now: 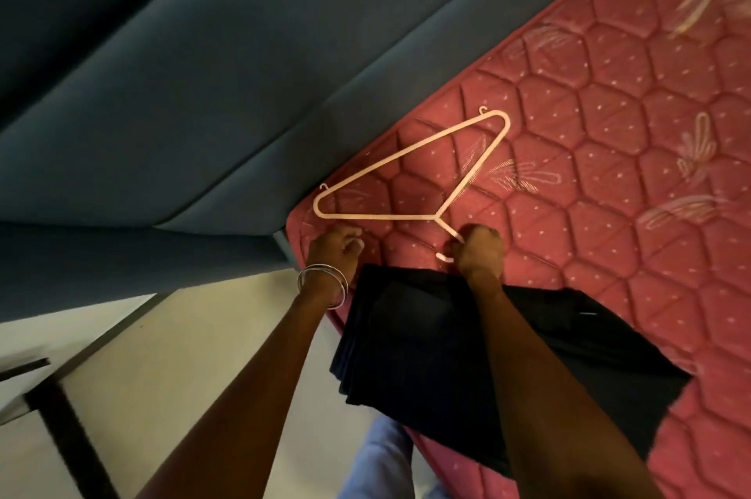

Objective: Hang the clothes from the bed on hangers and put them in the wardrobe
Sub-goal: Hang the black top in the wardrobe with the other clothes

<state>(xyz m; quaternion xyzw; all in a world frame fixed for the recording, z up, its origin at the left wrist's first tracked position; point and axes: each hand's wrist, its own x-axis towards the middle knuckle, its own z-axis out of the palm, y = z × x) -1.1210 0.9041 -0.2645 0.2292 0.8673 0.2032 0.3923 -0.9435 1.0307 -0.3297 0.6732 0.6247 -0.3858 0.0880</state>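
Right hand (477, 250) is gripping the hanger (410, 181) hook at frame centre; left hand (337, 248), seemingly curled empty, is resting beside. Dark garment (406, 344) is lying directly below both.

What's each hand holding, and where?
Right hand grips the pale plastic hanger by its hook. Left hand is curled on the mattress; any hold unclear.

dim room: grey-blue wall (170, 63) above a pale floor (195, 340), dark furniture leg (69, 429) at lower left.
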